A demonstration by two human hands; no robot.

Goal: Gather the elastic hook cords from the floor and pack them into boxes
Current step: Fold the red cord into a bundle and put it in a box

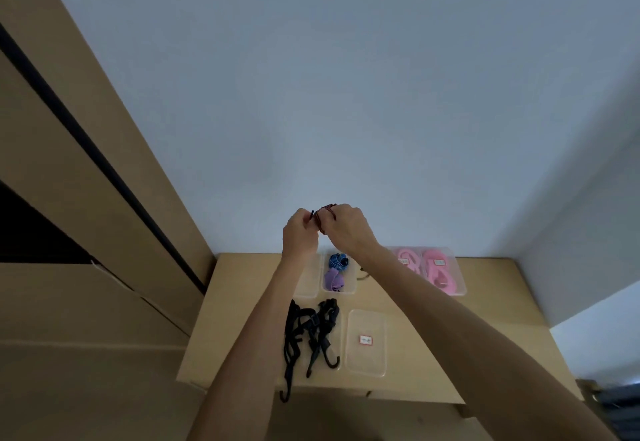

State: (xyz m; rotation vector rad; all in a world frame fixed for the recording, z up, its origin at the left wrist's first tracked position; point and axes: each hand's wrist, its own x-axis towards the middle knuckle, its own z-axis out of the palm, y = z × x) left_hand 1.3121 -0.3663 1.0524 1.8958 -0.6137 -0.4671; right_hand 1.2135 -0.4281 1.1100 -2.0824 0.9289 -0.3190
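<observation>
- My right hand [348, 229] was raised in front of the pale wall [346, 77], fingers curled round a small bundle of dark red striped cord [323, 221].
- My left hand [298, 234] was just beside it, pinching the near end of the same bundle, with what looked like a dark hook tip [312, 215] poking up between thumb and finger; the blur made that hard to confirm.
- Both hands were touching the cord, held above the far edge of the cardboard surface [485, 319].
- Directly below my hands sat a clear box [351, 288] holding a coiled blue cord [338, 261] and a purple cord [333, 280].
- To its left stood another clear box [308, 281], partly hidden by my left forearm.
- Further right, beyond my right forearm, a clear box [459, 288] held pink cords [438, 274].
- Nearer to me, a tangle of black hook cords [311, 333] lay on the cardboard, one hook [284, 395] hanging past the front edge.
- Just beside the tangle on the right lay a clear lid [367, 361] with a small red-bordered label [366, 340].
- Tall cardboard panels [86, 267] stood along my left.
</observation>
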